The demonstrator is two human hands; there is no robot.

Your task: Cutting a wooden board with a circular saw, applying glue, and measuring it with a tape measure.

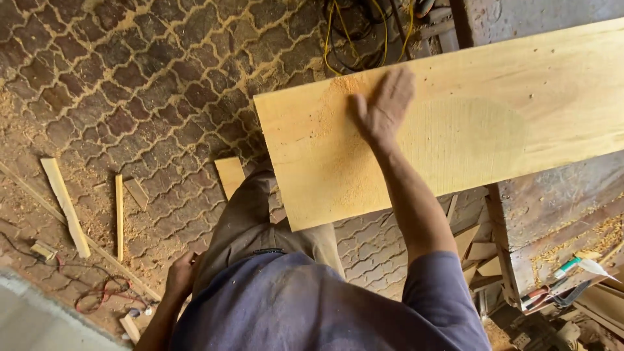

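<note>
We press our right hand (383, 107), fingers spread flat, on the sawdust-strewn pale plank (455, 123) lying across the workbench (552, 208), its near end overhanging. Sweeping dust seems underway. Our left hand (181, 276) hangs curled at our hip, apparently empty.

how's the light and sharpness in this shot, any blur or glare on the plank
Head view: soft, even light, no glare on the wooden plank; the right hand lying flat on it is slightly motion-blurred at the fingers, with faint shadow beside it. The left hand at the hip is dimmer. Paving and sawdust look sharp; the bench clutter at lower right is murkier.
</note>
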